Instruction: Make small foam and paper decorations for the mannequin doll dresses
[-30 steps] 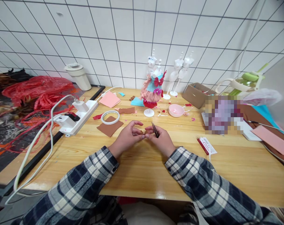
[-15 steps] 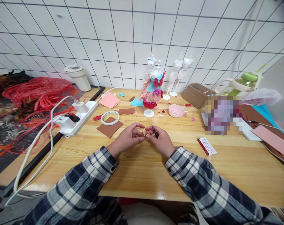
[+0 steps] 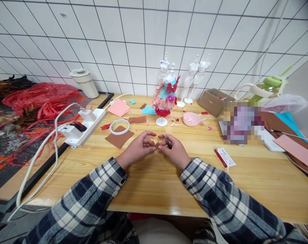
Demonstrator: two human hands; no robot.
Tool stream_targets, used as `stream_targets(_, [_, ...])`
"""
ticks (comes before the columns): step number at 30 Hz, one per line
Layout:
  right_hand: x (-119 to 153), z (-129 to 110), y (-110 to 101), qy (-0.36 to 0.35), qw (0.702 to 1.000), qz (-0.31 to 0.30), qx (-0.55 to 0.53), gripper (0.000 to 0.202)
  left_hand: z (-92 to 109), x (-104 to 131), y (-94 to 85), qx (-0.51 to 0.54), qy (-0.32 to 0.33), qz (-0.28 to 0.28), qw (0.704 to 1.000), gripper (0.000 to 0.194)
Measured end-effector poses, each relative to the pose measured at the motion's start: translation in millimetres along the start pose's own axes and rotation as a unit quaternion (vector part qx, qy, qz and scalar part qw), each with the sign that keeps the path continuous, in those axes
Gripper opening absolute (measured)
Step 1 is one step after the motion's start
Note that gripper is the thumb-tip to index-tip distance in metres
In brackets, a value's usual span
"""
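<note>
My left hand (image 3: 140,146) pinches a small brown piece of crinkled paper (image 3: 157,144) between thumb and fingertips. On the other side of it, the thumb and index finger of my right hand (image 3: 174,150) pinch the same piece. Tucked in my right hand is a slim pointed metal tool (image 3: 166,139), apparently tweezers, its tip pointing up and away. Left of my hands, a white tape roll (image 3: 112,130) rests partly on a brown paper square (image 3: 118,139). Straight ahead stands a small dress form (image 3: 166,96) wearing a pink and blue paper dress with bows.
Behind are bare white dress forms (image 3: 194,76). A pink dish (image 3: 192,119) and a cardboard box (image 3: 212,101) stand right of centre. A tag (image 3: 224,157) lies near my right sleeve. A power strip (image 3: 89,127) with cables runs along the left, beside red plastic (image 3: 39,98).
My hands stay nearly in place, still pinching the brown paper, which looks slightly more spread between the fingertips. The tool's tip has tilted a little to the left.
</note>
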State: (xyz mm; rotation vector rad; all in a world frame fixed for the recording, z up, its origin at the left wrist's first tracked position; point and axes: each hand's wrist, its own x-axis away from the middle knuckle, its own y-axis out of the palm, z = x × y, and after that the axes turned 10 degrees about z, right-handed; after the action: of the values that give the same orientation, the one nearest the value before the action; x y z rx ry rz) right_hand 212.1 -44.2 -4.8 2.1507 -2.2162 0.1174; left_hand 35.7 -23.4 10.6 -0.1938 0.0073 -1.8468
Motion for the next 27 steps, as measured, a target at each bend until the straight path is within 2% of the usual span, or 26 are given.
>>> stream_targets(8, [0, 2, 1, -0.022, 1.0, 0.003, 0.0, 0.044, -5, -4, -3.8, 0.026, -0.02, 0.026, 0.999, 0.046])
stream_targets(12, [4, 2, -1, -0.004, 1.0, 0.007, 0.024, 0.041, 0, -3, -6.0, 0.104, -0.027, 0.098, 0.989, 0.048])
stream_targets(15, [8, 4, -1, -0.022, 0.994, -0.013, 0.102, 0.046, 5, -2, -8.1, 0.17, -0.041, 0.138, 0.975, 0.049])
stream_targets(18, [11, 8, 0, -0.077, 0.983, -0.018, 0.168, 0.043, 6, -1, -8.5, 0.204, -0.062, 0.134, 0.968, 0.048])
stream_targets(21, [12, 9, 1, -0.102, 0.976, -0.022, 0.192, 0.04, 6, 0, -6.6, 0.213, -0.066, 0.129, 0.966, 0.048])
stream_targets(24, [11, 8, 1, -0.106, 0.975, -0.029, 0.194, 0.037, 5, 1, -4.5, 0.225, -0.07, 0.123, 0.964, 0.048])
stream_targets(27, [10, 4, 1, -0.088, 0.982, 0.013, 0.166, 0.034, 2, 0, -3.4, 0.223, -0.073, 0.108, 0.966, 0.049])
